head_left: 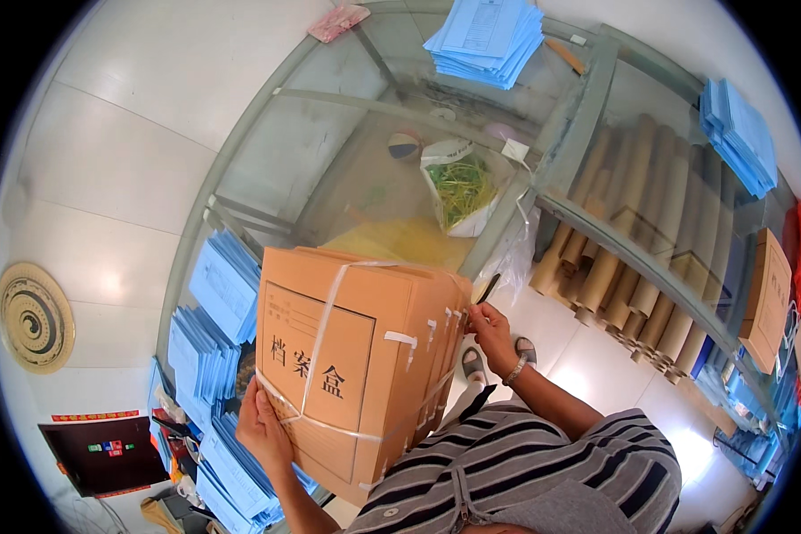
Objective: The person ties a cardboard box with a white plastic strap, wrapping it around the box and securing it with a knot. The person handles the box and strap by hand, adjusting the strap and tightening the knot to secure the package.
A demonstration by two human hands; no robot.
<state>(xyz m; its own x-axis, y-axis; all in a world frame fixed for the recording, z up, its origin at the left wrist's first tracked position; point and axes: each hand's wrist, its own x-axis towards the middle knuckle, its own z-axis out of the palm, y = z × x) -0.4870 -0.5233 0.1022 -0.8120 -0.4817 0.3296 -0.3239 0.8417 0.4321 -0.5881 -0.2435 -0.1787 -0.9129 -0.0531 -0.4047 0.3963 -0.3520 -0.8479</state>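
A bundle of brown cardboard file boxes (329,329) stands on edge before me, bound crosswise with white plastic strapping (335,298). My left hand (265,429) grips its lower left edge, fingers on the front face near the strap. At the bundle's right side, my right hand (492,340) is closed, thumb and fingers pinched together. A slim black pointed tool (489,287), perhaps a cutter, sticks up from it; its lower part is hidden by the fingers. White tabs (400,338) show along the boxes' spines.
Stacks of blue folders (224,289) line the glass table's left side, with more folders (485,40) at the far edge. Brown cardboard tubes (632,231) fill the shelf at right. Another file box (765,303) stands far right. Under the glass is a bag of greens (463,187).
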